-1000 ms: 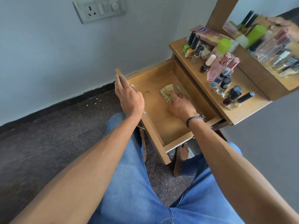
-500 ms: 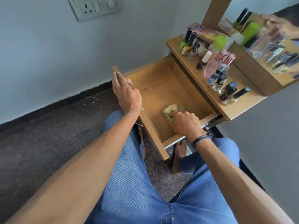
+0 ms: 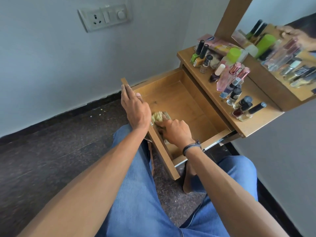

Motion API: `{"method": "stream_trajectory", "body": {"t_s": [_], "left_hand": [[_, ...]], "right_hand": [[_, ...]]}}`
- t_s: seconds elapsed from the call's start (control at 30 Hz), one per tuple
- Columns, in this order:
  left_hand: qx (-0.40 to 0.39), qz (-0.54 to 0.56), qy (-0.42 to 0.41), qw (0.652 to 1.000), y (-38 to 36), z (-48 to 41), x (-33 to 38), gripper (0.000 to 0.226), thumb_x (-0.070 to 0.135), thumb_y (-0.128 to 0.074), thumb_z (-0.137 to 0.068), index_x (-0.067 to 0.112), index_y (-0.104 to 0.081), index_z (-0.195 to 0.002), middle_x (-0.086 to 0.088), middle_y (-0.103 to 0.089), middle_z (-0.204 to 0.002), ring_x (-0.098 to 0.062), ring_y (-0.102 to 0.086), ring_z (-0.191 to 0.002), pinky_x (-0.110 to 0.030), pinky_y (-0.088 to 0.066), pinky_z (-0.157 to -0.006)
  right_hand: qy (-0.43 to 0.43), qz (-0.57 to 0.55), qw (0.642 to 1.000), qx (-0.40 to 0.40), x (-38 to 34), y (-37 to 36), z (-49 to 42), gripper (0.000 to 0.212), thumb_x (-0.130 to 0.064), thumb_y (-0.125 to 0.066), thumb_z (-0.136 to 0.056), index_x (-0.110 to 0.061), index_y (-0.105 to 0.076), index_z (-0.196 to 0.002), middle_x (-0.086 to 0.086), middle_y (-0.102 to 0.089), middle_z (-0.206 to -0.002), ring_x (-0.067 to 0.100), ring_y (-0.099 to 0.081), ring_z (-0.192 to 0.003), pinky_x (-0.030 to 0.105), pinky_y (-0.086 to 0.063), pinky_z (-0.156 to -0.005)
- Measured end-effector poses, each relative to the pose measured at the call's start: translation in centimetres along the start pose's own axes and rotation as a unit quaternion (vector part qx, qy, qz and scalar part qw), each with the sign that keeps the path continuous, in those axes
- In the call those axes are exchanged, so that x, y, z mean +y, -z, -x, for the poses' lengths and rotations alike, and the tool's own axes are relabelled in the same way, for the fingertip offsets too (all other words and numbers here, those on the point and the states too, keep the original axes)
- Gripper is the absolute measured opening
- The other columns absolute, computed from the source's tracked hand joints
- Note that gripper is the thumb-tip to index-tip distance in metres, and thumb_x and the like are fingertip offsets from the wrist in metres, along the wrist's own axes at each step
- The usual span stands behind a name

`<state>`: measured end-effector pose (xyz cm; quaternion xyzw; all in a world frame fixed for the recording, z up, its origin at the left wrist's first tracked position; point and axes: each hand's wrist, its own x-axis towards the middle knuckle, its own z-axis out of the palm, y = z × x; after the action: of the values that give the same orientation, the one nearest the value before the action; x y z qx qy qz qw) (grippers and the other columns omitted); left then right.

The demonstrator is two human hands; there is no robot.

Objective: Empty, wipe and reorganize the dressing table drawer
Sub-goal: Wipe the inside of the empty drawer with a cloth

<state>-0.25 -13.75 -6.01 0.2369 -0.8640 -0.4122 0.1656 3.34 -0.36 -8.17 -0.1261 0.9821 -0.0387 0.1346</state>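
Observation:
The wooden drawer [image 3: 193, 106] is pulled fully out of the dressing table and holds only a cloth. My left hand [image 3: 135, 108] grips the top edge of the drawer's front panel [image 3: 164, 154], fingers along the outside and thumb inside. My right hand [image 3: 174, 132] presses a crumpled yellow-green cloth [image 3: 157, 117] onto the drawer floor, tight against the inside of the front panel. Most of the cloth is hidden under my fingers.
Several nail polish and perfume bottles [image 3: 230, 79] crowd the table top [image 3: 256, 124], with a mirror [image 3: 282, 48] behind them. A wall with a socket plate [image 3: 106, 17] stands to the left. My denim-clad knees and a bare foot [image 3: 188, 178] sit below the drawer.
My right hand has dragged the cloth from the middle-back of the drawer floor toward the front and then left, up against the front panel. My left hand has kept its hold.

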Motion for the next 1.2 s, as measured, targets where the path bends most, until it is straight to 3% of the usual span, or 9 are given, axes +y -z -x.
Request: {"method": "stream_trajectory", "body": {"t_s": [0.1, 0.3, 0.43, 0.57, 0.67, 0.73, 0.8, 0.93, 1.2], "left_hand": [[-0.001, -0.004, 0.002, 1.0, 0.1, 0.1, 0.1, 0.053, 0.018, -0.034, -0.109, 0.007, -0.021, -0.159, -0.004, -0.016, -0.167, -0.023, -0.017, -0.151, -0.029, -0.02, -0.12], [0.001, -0.008, 0.009, 1.0, 0.1, -0.1, 0.1, 0.053, 0.016, -0.034, -0.109, 0.009, -0.021, -0.16, -0.002, -0.016, -0.167, -0.022, -0.016, -0.152, -0.028, -0.02, -0.119], [0.0, -0.017, 0.006, 1.0, 0.0, -0.2, 0.1, 0.053, 0.016, -0.035, -0.109, 0.009, -0.021, -0.16, -0.002, -0.017, -0.167, -0.022, -0.016, -0.151, -0.029, -0.022, -0.119], [0.0, -0.014, 0.006, 1.0, 0.1, -0.2, 0.1, 0.053, 0.017, -0.035, -0.109, 0.009, -0.021, -0.16, -0.001, -0.017, -0.167, -0.02, -0.016, -0.151, -0.026, -0.023, -0.117], [0.0, -0.013, 0.004, 1.0, 0.1, -0.1, 0.1, 0.054, 0.017, -0.035, -0.109, 0.01, -0.02, -0.16, 0.0, -0.016, -0.167, -0.019, -0.015, -0.151, -0.02, -0.019, -0.113], [0.0, -0.014, 0.002, 1.0, 0.1, -0.1, 0.2, 0.054, 0.017, -0.035, -0.109, 0.01, -0.02, -0.16, -0.001, -0.016, -0.167, -0.019, -0.015, -0.152, -0.023, -0.022, -0.115], [-0.002, -0.017, 0.0, 1.0, 0.1, -0.2, 0.3, 0.054, 0.016, -0.036, -0.109, 0.01, -0.02, -0.16, -0.001, -0.017, -0.167, -0.019, -0.014, -0.152, -0.026, -0.023, -0.116], [-0.004, -0.017, 0.0, 1.0, 0.1, -0.2, 0.3, 0.054, 0.016, -0.036, -0.108, 0.009, -0.02, -0.16, -0.001, -0.017, -0.167, -0.019, -0.014, -0.152, -0.029, -0.024, -0.117], [-0.011, -0.017, 0.006, 1.0, 0.2, -0.2, 0.5, 0.054, 0.016, -0.035, -0.109, 0.009, -0.021, -0.16, -0.001, -0.017, -0.167, -0.02, -0.014, -0.152, -0.035, -0.029, -0.118]], "right_hand": [[-0.008, -0.017, 1.0, 0.015, -1.5, 1.1, -3.1, 0.036, -0.037, -0.045, -0.105, -0.034, -0.055, -0.139, 0.004, -0.075, -0.111, 0.029, -0.072, -0.095, 0.033, -0.048, -0.069], [-0.001, -0.007, 0.999, 0.037, -3.4, 3.7, -7.1, 0.029, -0.027, -0.044, -0.106, -0.02, -0.066, -0.123, 0.012, -0.072, -0.113, 0.035, -0.068, -0.106, 0.037, -0.05, -0.078], [0.015, -0.018, 0.999, 0.043, -2.1, 3.1, -8.2, 0.043, -0.052, -0.038, -0.106, -0.027, -0.07, -0.121, 0.007, -0.071, -0.12, 0.029, -0.062, -0.12, 0.039, -0.05, -0.079], [-0.018, -0.051, 0.998, -0.006, 2.5, 4.0, -9.2, 0.044, -0.061, -0.034, -0.104, -0.047, -0.055, -0.14, 0.003, -0.048, -0.155, 0.028, -0.044, -0.141, 0.049, -0.048, -0.103], [-0.049, -0.048, 0.998, -0.006, 6.0, 4.9, -10.7, 0.043, -0.044, -0.039, -0.104, -0.04, -0.05, -0.145, 0.016, -0.047, -0.152, 0.035, -0.043, -0.138, 0.048, -0.043, -0.106], [-0.071, -0.047, 0.996, -0.012, 6.9, 5.4, -11.3, 0.044, -0.032, -0.037, -0.104, -0.029, -0.044, -0.148, 0.023, -0.048, -0.146, 0.037, -0.039, -0.139, 0.048, -0.041, -0.106], [-0.077, -0.038, 0.996, -0.015, 6.5, 5.3, -11.5, 0.046, -0.025, -0.034, -0.103, -0.022, -0.036, -0.149, 0.022, -0.04, -0.153, 0.036, -0.029, -0.143, 0.05, -0.038, -0.107], [-0.075, -0.05, 0.996, 0.003, 5.7, 4.1, -11.1, 0.047, -0.029, -0.033, -0.1, -0.02, -0.03, -0.146, 0.01, -0.014, -0.168, 0.036, -0.022, -0.144, 0.051, -0.028, -0.113], [-0.102, -0.099, 0.99, -0.013, 5.1, 4.9, -11.1, 0.053, -0.027, -0.035, -0.099, -0.017, -0.025, -0.15, 0.009, -0.014, -0.167, 0.033, -0.017, -0.146, 0.05, -0.02, -0.117]]}}
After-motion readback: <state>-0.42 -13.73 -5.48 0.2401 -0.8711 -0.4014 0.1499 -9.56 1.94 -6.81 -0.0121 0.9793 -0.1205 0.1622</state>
